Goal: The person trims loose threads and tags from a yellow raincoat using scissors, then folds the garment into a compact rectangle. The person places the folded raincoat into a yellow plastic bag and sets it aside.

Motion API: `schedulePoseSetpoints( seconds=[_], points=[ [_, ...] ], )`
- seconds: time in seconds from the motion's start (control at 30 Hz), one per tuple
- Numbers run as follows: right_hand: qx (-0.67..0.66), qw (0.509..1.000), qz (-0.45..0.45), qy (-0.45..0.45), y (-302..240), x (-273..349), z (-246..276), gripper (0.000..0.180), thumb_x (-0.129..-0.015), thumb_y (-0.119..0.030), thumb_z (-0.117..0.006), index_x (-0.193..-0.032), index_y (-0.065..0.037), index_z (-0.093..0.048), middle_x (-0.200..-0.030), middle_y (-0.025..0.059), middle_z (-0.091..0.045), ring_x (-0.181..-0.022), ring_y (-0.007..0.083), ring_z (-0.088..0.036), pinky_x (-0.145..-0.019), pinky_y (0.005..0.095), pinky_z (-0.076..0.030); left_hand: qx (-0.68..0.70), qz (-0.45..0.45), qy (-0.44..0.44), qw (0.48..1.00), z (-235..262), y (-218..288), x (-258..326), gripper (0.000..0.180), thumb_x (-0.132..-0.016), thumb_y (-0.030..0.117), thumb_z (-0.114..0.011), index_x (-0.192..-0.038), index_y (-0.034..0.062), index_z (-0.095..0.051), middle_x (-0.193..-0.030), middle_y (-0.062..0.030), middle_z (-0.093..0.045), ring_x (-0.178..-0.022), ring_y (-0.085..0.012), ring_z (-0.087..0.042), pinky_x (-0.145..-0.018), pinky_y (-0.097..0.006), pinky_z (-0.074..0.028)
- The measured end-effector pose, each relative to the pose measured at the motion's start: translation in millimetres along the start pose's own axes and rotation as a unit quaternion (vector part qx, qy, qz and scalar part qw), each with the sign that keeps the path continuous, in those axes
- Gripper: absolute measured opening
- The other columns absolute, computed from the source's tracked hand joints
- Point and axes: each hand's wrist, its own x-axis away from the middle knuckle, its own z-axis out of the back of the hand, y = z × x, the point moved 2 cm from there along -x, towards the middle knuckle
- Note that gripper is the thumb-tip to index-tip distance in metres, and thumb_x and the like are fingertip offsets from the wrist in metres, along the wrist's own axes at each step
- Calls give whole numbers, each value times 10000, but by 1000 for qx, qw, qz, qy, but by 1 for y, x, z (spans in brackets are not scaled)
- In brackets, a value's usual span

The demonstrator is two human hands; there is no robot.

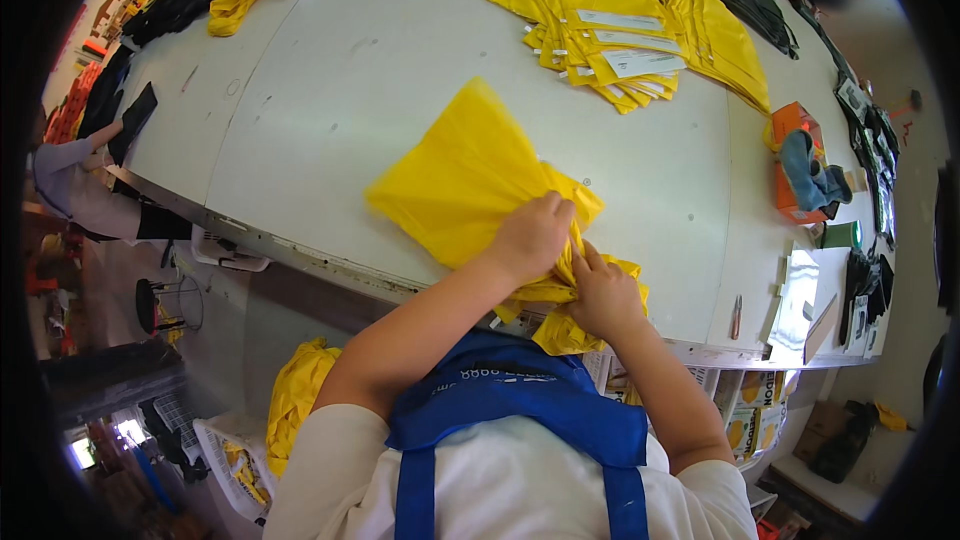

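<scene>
1. The left hand (pixel 530 237) presses down on the yellow cloth (pixel 465 180), its fingers curled over a gathered fold.
2. The right hand (pixel 603 295) pinches the same bunched fold, just beside the left hand and touching it.
3. The cloth lies on the white surface (pixel 330 90); it spreads flat away from the hands and to their left, and a part hangs over the near edge.
4. Well beyond the hands lies a stack of folded yellow pieces (pixel 610 40) with white labels.
</scene>
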Motion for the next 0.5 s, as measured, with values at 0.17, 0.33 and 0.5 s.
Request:
schedulePoseSetpoints(
  seconds=[0.17,0.33,0.5],
  points=[
    [-62,997,-36,-8,11,-16,-9,713,-624,-317,-797,-1225,-102,-480,-1278,179,-528,-899,343,-635,-756,412,-532,56,-55,-46,996,-15,30,14,132,-780,78,-549,-906,42,-560,-832,-113,-545,-794,-284,-575,-675,-363,-494],
    [-242,951,-189,30,28,-9,-8,854,-657,-272,-784,-1375,-101,-354,-1177,188,-593,-971,369,-612,-817,414,-502,-26,-96,134,986,43,11,41,381,-733,93,-668,-1097,33,-574,-945,-106,-560,-882,-279,-568,-765,-342,-483],
    [-437,885,-143,74,38,-13,-10,865,-700,-199,-744,-1418,-54,-282,-1110,201,-630,-1028,370,-600,-864,395,-482,276,324,253,869,2,-20,75,356,-780,79,-664,-1118,36,-560,-1028,-77,-574,-908,-240,-573,-816,-321,-471]
  ],
)
